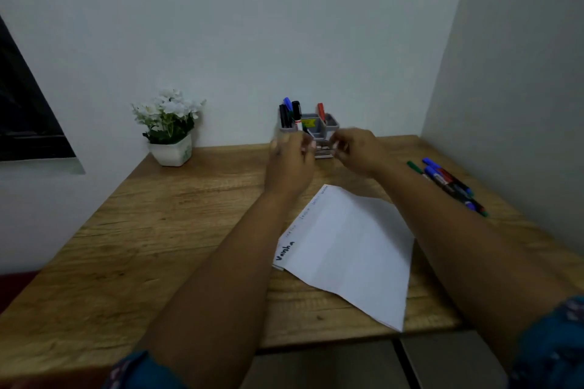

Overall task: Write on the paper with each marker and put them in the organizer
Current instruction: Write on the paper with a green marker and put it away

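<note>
A grey organizer (pixel 319 128) stands at the back of the desk against the wall, with black, blue and red markers (pixel 292 112) upright in its compartments. Both my hands are raised just in front of it and are blurred. My left hand (pixel 290 155) has curled fingers and seems to pinch a dark-tipped white marker (pixel 308 133) slanting toward the organizer. My right hand (pixel 355 151) has its fingers curled at the organizer's front; the blur hides whether it holds anything. The white paper (pixel 350 249), with several written words along its left edge, lies below my forearms.
Several loose markers (pixel 448 181), green, blue, red and black, lie at the right of the wooden desk (pixel 158 230) near the side wall. A white pot of white flowers (pixel 170 133) stands at the back left. A dark window frame is on the left wall.
</note>
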